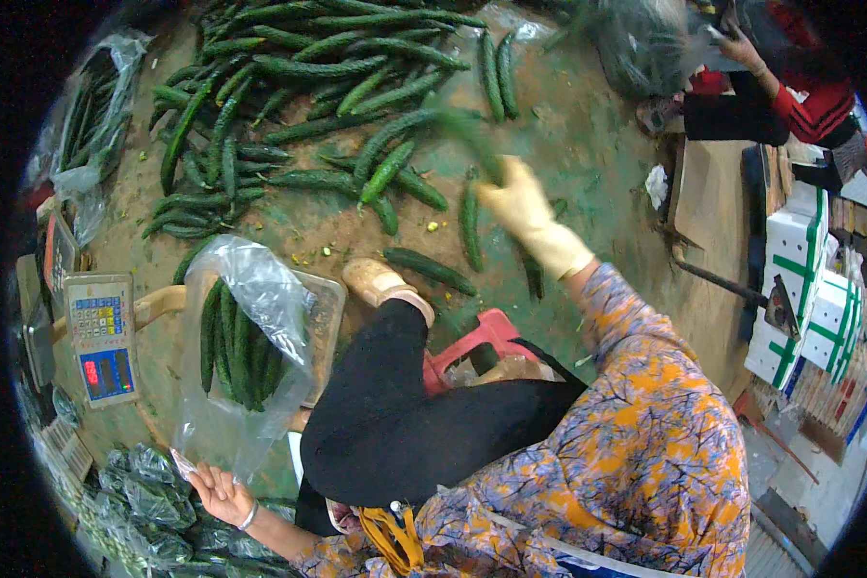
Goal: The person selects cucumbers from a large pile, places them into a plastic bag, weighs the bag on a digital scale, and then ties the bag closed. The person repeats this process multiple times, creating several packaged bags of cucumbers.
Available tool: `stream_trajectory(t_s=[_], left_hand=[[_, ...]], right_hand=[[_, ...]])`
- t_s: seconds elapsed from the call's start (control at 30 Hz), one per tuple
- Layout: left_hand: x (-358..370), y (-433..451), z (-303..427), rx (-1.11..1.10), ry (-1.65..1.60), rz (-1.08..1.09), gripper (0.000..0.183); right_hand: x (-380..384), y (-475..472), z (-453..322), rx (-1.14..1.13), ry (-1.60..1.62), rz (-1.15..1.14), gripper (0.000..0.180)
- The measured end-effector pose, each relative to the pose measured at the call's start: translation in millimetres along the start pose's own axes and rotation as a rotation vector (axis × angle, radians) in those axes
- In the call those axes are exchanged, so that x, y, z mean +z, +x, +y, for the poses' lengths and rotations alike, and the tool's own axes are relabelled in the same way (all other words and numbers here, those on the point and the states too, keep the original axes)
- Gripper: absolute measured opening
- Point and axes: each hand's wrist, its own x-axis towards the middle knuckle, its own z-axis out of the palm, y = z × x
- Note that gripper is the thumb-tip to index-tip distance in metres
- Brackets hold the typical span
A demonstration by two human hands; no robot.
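My right hand (520,199), in a pale yellow rubber glove, grips a cucumber (469,137) blurred by motion, above the green floor surface. A large heap of cucumbers (318,68) lies ahead, with loose ones (469,224) near the glove. At the lower left, my bare left hand (220,495) is beside a clear plastic bag (260,282) and touches a small pale item at its fingertips, too unclear to name. Several cucumbers (238,347) lie side by side in the open bag, which rests on a scale's tray (325,332).
The scale's display and keypad (101,339) stand left of the bag. Packed plastic bags (144,491) lie at lower left, another cucumber bag (94,115) at upper left. A red plastic stool (491,332) is by my legs. White foam boxes (791,282) and another person (802,94) are at right.
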Motion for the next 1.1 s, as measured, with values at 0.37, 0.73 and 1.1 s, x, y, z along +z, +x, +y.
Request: stream_trajectory(t_s=[0.37,0.73,1.1], left_hand=[[18.8,-18.1,5.6,0.034,0.107,0.337,0.045],[64.9,-12.5,-4.0,0.036,0.235,0.429,0.024],[70.8,-16.0,-12.1,0.046,0.247,0.308,0.047]], right_hand=[[50.9,-62.5,250.2,0.782,0.543,0.175,0.03],[27.4,-54.7,217.1,0.781,-0.347,0.115,0.049],[41.2,-61.3,194.4,0.539,0.126,0.075,0.042]])
